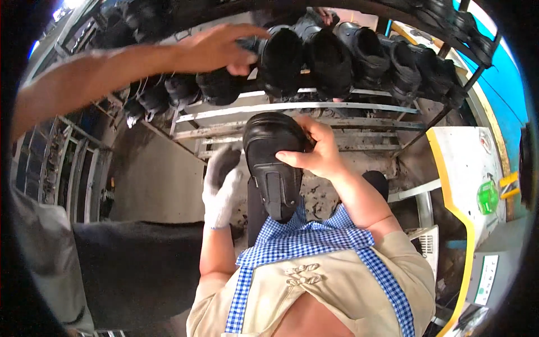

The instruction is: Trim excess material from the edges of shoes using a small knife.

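Note:
My right hand [317, 151] grips a black shoe [272, 163] by its toe, holding it upright over my lap with the toe pointing up. Just left of the shoe is my left hand [220, 180], in a grey-white work glove with fingers apart, holding nothing. Above, another person's bare arm and hand [216, 48] come in from the left and touch a black shoe [278, 59] on the rack.
A metal rack [292, 106] in front carries a row of several black shoes [370, 56] along its top bar. A yellow-edged white machine table [469, 168] stands at the right. Dark cloth [135, 264] lies at my left. I wear a blue checked apron.

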`<action>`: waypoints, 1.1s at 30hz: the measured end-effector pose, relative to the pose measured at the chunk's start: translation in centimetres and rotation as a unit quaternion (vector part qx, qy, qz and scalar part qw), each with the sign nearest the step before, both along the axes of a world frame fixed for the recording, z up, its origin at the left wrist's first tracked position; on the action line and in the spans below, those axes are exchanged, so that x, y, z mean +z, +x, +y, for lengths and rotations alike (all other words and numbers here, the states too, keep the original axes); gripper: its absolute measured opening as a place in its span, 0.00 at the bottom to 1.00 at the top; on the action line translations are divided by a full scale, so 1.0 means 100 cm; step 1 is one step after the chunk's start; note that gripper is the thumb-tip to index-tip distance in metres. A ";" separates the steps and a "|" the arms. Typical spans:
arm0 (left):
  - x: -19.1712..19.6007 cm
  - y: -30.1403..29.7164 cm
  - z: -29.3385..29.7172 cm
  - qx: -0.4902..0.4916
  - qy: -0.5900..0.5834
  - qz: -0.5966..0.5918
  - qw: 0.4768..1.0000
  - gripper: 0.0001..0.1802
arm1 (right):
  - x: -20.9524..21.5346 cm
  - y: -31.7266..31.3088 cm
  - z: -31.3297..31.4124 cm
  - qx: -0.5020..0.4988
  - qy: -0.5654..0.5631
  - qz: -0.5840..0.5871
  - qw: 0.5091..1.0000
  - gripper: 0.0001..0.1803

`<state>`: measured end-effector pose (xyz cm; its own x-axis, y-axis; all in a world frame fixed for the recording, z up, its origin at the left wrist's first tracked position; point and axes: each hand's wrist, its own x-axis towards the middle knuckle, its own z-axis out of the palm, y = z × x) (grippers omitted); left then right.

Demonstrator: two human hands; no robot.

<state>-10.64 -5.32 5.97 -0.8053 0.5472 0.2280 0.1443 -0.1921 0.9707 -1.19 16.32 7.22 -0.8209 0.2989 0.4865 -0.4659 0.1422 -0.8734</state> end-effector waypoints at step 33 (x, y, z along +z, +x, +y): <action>0.029 0.024 0.045 -0.287 -0.136 0.123 0.940 0.33 | 0.105 0.055 0.008 0.093 0.755 -0.018 0.649 0.06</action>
<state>-8.24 -0.84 8.84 -0.3007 0.9407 0.1573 0.3203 -0.0558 0.9457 4.30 17.07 17.67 -0.7938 -0.6017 0.0885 -0.5807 0.7931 0.1841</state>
